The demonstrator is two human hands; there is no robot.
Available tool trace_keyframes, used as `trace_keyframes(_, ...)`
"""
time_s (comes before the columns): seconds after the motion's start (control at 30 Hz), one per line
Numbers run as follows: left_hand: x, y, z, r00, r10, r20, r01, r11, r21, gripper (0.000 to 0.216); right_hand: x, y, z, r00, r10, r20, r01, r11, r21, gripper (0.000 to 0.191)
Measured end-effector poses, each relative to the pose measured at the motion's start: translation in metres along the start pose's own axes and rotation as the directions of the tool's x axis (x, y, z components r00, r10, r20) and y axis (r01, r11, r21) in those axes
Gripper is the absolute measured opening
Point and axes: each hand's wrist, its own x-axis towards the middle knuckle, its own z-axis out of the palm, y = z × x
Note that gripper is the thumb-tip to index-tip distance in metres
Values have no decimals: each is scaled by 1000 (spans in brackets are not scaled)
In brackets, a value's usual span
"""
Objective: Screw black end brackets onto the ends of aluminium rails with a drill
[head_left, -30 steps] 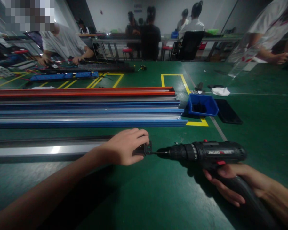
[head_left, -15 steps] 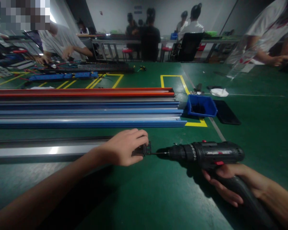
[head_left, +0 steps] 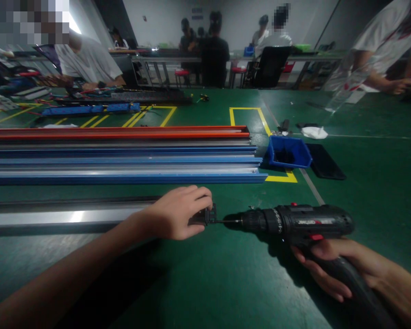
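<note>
My left hand (head_left: 181, 212) is closed over the right end of a long silver and black metal profile (head_left: 65, 216) that lies on the green table. A small black end piece (head_left: 211, 214) sticks out past its fingers at that end. My right hand (head_left: 332, 262) grips the handle of a black cordless drill (head_left: 304, 221), held level and pointing left. Its thin bit (head_left: 230, 221) reaches the black end piece; the exact contact spot is too small to make out. A tiny metal bit of hardware (head_left: 251, 207) shows just behind the chuck.
Beyond the left hand lie several blue profiles (head_left: 192, 178) and an orange profile (head_left: 192, 133). A blue bin (head_left: 292, 160) with dark parts stands past their right ends, beside a black flat tablet-like thing (head_left: 325, 161) and a white crumpled piece (head_left: 314, 132). Co-workers sit and stand around.
The drill and my right hand have shifted slightly right and down in view. My left hand stays on the profile. At the back left, a co-worker's arms have moved.
</note>
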Motion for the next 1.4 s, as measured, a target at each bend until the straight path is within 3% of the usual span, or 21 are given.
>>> trace_keyframes(1.4, 1, 1, 1, 1000, 0, -9, 0, 1000, 1, 32, 2, -2, 5, 1000, -7, 6, 7, 1000, 30, 26)
